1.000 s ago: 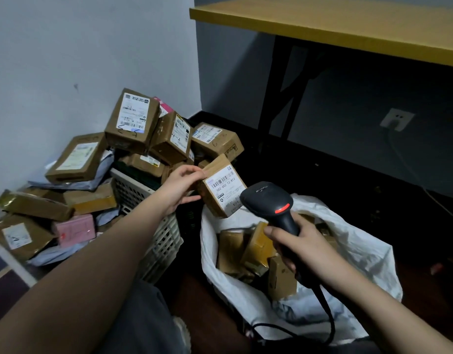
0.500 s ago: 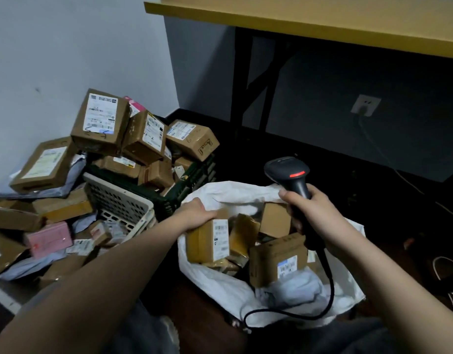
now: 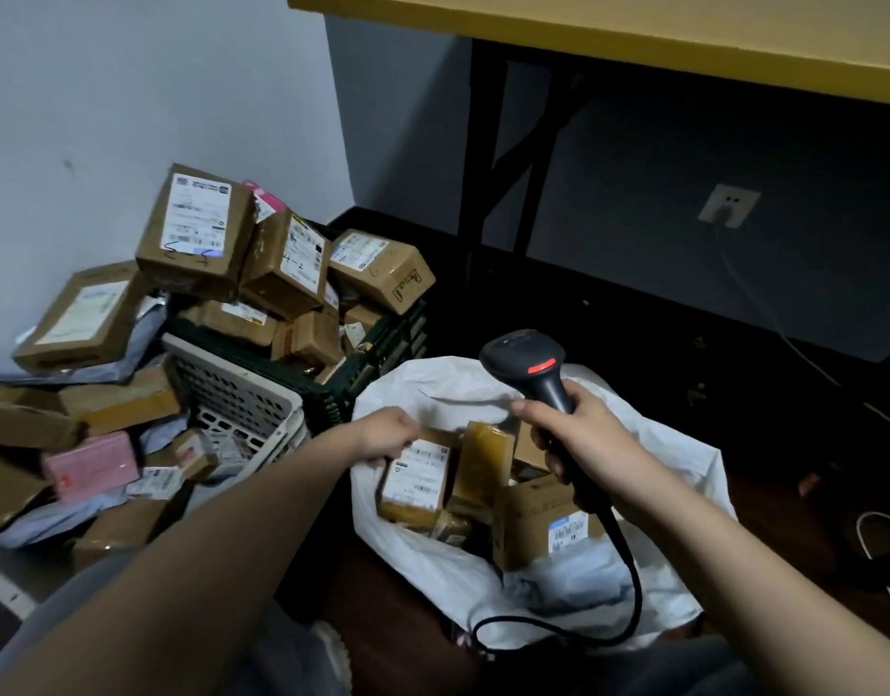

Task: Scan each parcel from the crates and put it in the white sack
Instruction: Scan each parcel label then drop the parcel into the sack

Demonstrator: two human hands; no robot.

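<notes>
Overhead at the top edge, a yellow table [image 3: 634, 37] on black crossed legs [image 3: 513, 153]. On the dark wall beneath, a white socket [image 3: 728, 205] with a thin cable [image 3: 764, 319] trailing down. At the right edge of the floor, white cords [image 3: 884, 560].

The sack [image 3: 483, 575] lies on the floor, parcels [image 3: 483, 469] inside it. Left of the sack stand two crates [image 3: 242, 394], boxes [image 3: 282, 263] heaped on them. Behind the sack stands a table [image 3: 634, 37], a wall socket [image 3: 728, 205] under it.
</notes>
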